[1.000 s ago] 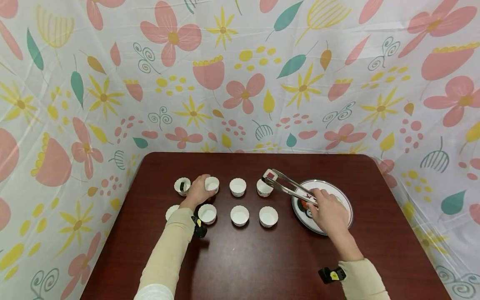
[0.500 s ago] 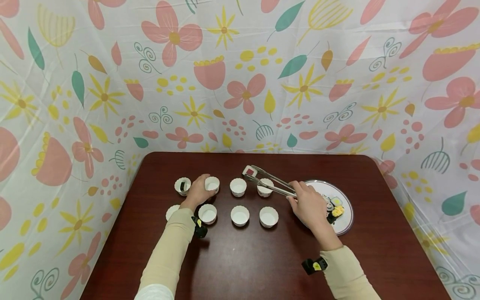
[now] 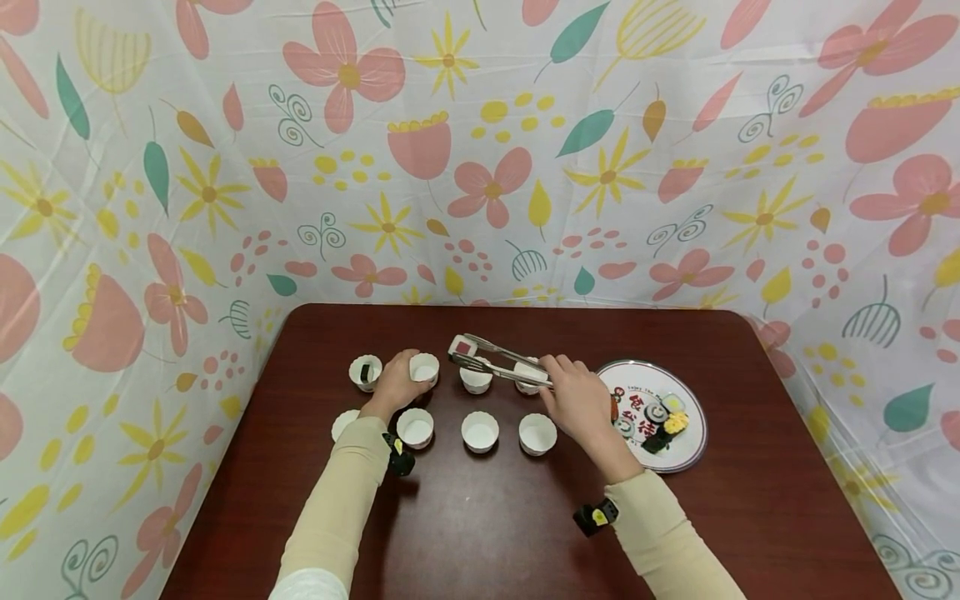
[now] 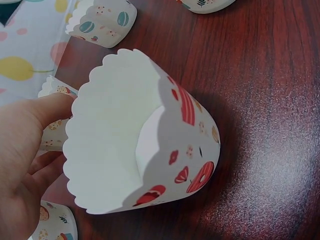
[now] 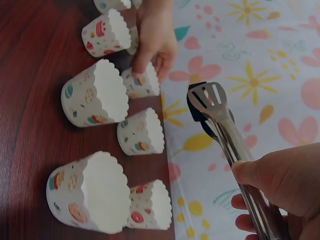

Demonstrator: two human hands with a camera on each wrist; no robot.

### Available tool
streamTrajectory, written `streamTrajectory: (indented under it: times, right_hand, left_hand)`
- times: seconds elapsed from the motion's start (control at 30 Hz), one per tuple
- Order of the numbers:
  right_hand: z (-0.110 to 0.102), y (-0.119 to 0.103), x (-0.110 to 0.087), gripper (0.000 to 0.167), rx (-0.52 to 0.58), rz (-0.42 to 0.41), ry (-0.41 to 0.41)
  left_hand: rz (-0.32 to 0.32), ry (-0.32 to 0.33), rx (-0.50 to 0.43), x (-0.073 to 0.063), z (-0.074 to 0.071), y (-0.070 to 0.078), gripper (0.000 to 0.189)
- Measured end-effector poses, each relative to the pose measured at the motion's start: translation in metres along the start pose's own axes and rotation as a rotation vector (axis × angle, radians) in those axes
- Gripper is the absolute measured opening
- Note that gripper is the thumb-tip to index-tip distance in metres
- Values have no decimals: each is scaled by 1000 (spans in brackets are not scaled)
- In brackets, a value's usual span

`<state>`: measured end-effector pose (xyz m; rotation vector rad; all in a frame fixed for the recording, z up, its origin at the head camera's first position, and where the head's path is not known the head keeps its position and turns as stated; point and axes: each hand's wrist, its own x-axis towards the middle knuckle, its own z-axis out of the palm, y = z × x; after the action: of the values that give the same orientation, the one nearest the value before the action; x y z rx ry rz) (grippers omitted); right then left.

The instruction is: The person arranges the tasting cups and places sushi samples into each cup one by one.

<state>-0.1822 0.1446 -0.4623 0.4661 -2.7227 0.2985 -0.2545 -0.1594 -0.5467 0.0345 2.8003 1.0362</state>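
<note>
My left hand [image 3: 396,387] grips a white paper baking cup [image 3: 424,369] in the back row, thumb and fingers about its side. In the right wrist view that cup [image 5: 144,82] stands upright on the table. Metal tongs [image 5: 240,160] are in my right hand [image 3: 577,398], thumb on one arm and fingers on the other. Between the tong tips is a sushi roll [image 3: 462,347], white with a red centre and a black wrap. Tongs and roll are raised, overlapping the third back-row cup [image 3: 476,381] in the head view. The far-left back cup [image 3: 365,372] contains a black-and-white piece.
Front-row cups stand nearer me, one [image 3: 480,432] in the middle and another [image 3: 537,434] to its right. My left forearm partly covers the leftmost front cup [image 3: 343,423]. A round white plate [image 3: 678,454] with several sushi pieces lies right on the brown table [image 3: 480,533].
My right hand has carried the tongs and sushi roll leftward from over the plate, past the rightmost back cup, uncovering more of the plate. My left hand has stayed at its cup.
</note>
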Motion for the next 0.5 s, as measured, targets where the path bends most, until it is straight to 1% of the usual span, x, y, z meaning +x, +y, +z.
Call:
streamTrajectory:
  times: [0.37,0.5]
  right_hand:
    - [14,-23,15,35,-42,-43,-38]
    - [21,-28,19,35,-44,-39,-63]
  left_hand:
    - [11,8,-3,1,1,0,69]
    - [4,3,-20,1,0,0,70]
